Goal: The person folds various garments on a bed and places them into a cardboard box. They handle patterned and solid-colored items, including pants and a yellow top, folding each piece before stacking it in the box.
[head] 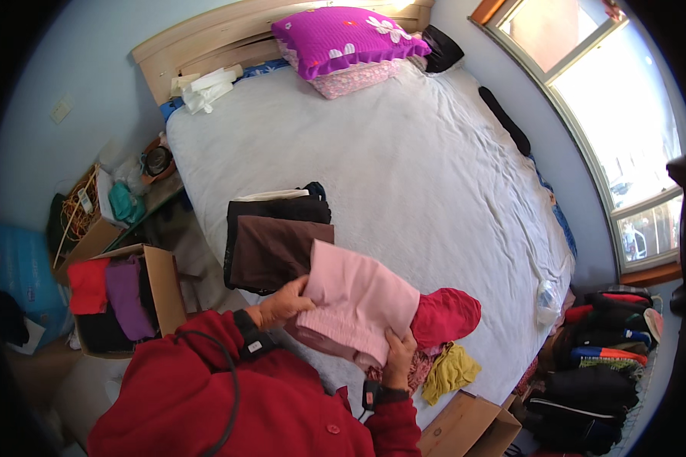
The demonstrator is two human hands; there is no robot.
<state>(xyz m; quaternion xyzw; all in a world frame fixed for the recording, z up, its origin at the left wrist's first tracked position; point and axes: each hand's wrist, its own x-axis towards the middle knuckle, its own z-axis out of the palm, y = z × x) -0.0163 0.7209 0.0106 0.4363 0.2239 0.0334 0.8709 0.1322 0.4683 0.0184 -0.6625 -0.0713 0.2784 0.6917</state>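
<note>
Between my two hands is a folded pink garment [360, 291] with a gathered elastic waistband along its near side. My left hand [283, 303] grips its left end, thumb on top. At the right end my right hand [399, 354] pinches the waistband corner. Just left of the pink garment, a stack of folded clothes lies on the bed, a brown folded garment [274, 251] uppermost and a black one [246, 210] beneath. Crumpled red cloth [449, 317] and mustard-yellow cloth [450, 371] lie to the right, close to my right hand.
The bed [389, 154] has a pale sheet. Pillows [349, 43] are stacked by the wooden headboard [206, 37]. A cardboard box [168, 285] holding folded clothes stands at the left. Another cardboard box [469, 425] is at the lower right, beside hung dark clothes [589, 394].
</note>
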